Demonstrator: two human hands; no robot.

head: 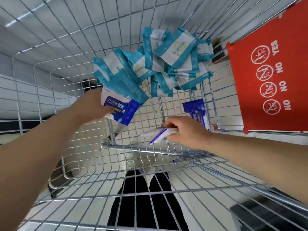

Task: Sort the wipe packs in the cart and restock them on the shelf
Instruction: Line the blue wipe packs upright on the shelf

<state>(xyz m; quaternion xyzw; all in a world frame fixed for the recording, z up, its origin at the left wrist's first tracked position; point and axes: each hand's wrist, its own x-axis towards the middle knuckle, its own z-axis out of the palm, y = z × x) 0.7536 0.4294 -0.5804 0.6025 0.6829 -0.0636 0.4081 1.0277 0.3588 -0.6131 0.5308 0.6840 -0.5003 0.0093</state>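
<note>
Left grip [95,105] clasps 75% pack [122,111] | right grip [185,130] pinches thin pack [160,135] | teal packs [175,52], wire cart [141,148], tiled floor [100,194]

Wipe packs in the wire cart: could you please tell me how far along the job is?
Looks done: teal-and-white wipe packs heaped at the far end of the steel wire cart. In hand: the left hand grips a dark-blue-and-white pack; the right hand pinches a second dark-blue pack. Left: a third dark-blue pack leans by the cart wall, and no shelf is in view, so restocking seems not begun.
</note>
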